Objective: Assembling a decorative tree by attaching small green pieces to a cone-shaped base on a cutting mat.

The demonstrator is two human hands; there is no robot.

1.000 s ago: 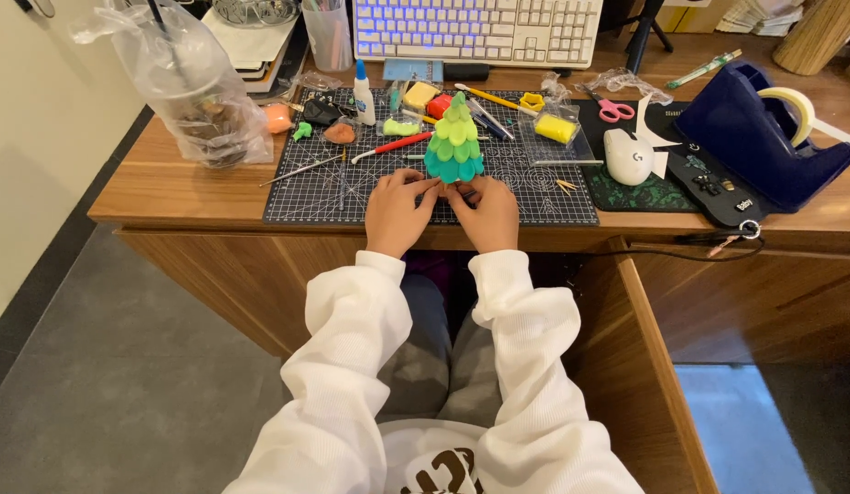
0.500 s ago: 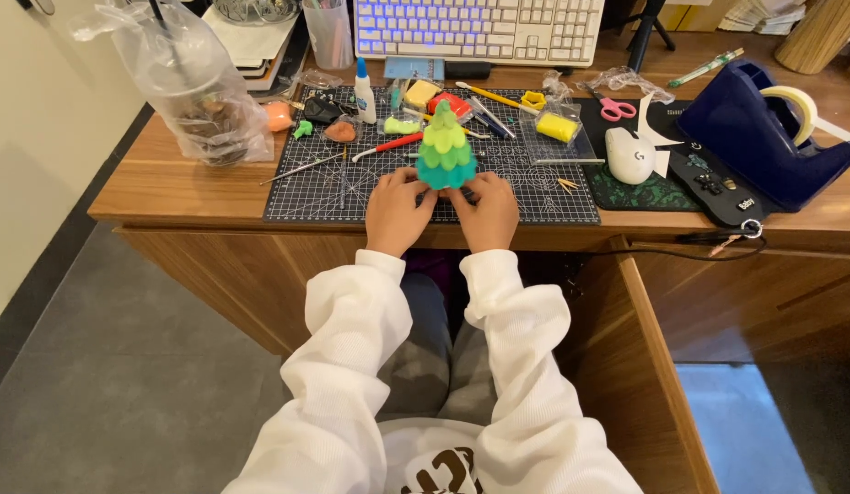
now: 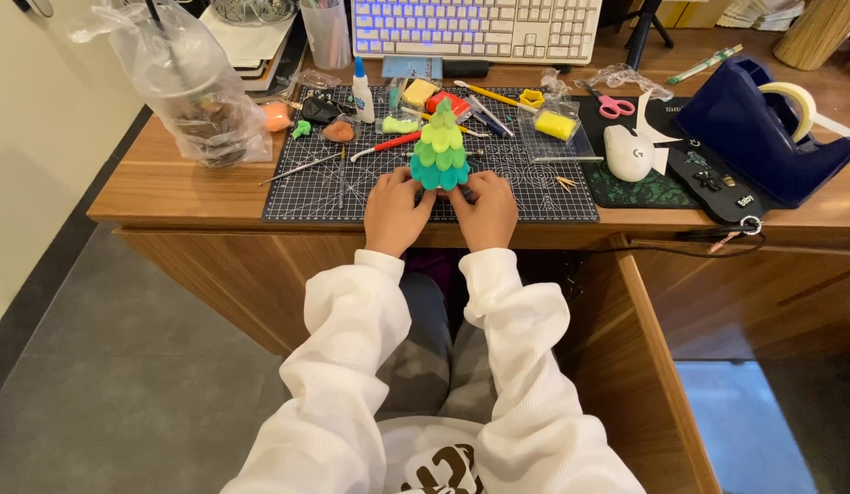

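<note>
The left hand point(image 3: 395, 212) rests on the near edge of the cutting mat point(image 3: 306, 197), knuckles up, and its fingers are closed on the left side of the base of the clay tree point(image 3: 440, 151). The tree stands upright near the middle of the mat, between the two hands. It is a small cone made from layers of round scales, light green at the top and going to teal at the bottom. The right hand point(image 3: 486, 209) mirrors the left, with its fingers pinching the right side of the base. Both white sleeves come straight up from the near side. Far to the right on the desk point(image 3: 169, 187) lie a white mouse point(image 3: 628, 152) and a dark blue tape dispenser point(image 3: 763, 137).
</note>
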